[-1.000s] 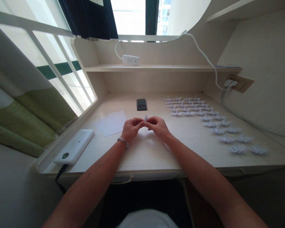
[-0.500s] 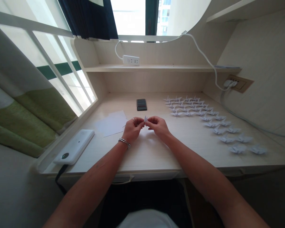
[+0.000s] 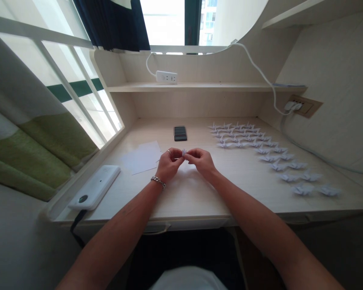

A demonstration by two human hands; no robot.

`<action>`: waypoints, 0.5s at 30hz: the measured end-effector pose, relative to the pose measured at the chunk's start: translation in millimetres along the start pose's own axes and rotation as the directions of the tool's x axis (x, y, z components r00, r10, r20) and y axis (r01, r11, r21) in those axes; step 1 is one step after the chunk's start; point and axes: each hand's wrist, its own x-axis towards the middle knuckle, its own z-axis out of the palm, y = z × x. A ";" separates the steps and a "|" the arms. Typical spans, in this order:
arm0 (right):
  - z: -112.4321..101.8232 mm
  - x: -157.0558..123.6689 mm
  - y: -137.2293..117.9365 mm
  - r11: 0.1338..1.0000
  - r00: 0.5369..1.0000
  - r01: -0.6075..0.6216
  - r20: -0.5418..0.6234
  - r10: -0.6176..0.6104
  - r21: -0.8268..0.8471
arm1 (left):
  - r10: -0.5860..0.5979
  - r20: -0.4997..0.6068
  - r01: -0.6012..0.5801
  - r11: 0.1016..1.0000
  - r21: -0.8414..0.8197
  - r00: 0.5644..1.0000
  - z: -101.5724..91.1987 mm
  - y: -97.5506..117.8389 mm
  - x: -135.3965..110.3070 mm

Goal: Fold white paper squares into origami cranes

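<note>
Between my two hands, just above the middle of the desk, is a small folded white paper, mostly hidden by fingertips. My left hand pinches its left side between thumb and fingers; a ring and a chain bracelet are on that hand and wrist. My right hand pinches the paper's right side. To the left of my hands lie loose white paper sheets. Rows of folded paper cranes stand on the right part of the desk.
A small black case lies beyond my hands. A white power bank with a black cable sits at the left front. On the shelf rests a white power strip. A white cord runs to the wall socket.
The pointed tip of the folded paper that stood up between my fingers now looks lower and wider. Both hands stay in nearly the same place.
</note>
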 end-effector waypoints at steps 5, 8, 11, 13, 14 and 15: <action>-0.6 0.4 -0.1 1.000 1.000 -0.005 -0.004 0.005 0.007 | -0.138 0.012 0.138 0.976 -0.167 0.990 0.1 1.7 1.5; -0.8 0.8 0.4 1.000 1.000 -0.010 0.028 0.009 0.027 | -0.215 0.053 0.221 0.945 -0.241 0.975 0.0 2.8 1.1; -1.0 0.9 -0.1 1.000 0.999 -0.020 0.034 0.020 0.017 | -0.250 0.090 0.266 0.929 -0.257 0.964 -0.6 2.8 0.7; -1.3 0.8 -0.8 1.000 0.999 -0.019 0.029 0.020 -0.014 | -0.272 0.117 0.292 0.925 -0.241 0.955 -1.2 2.0 0.8; -1.5 0.8 -1.1 0.999 0.999 -0.015 0.028 0.016 -0.031 | -0.281 0.122 0.302 0.925 -0.231 0.952 -1.5 1.4 0.9; -1.7 0.8 -1.2 0.999 1.000 -0.010 0.027 0.011 -0.047 | -0.289 0.120 0.310 0.924 -0.224 0.950 -1.8 0.9 1.1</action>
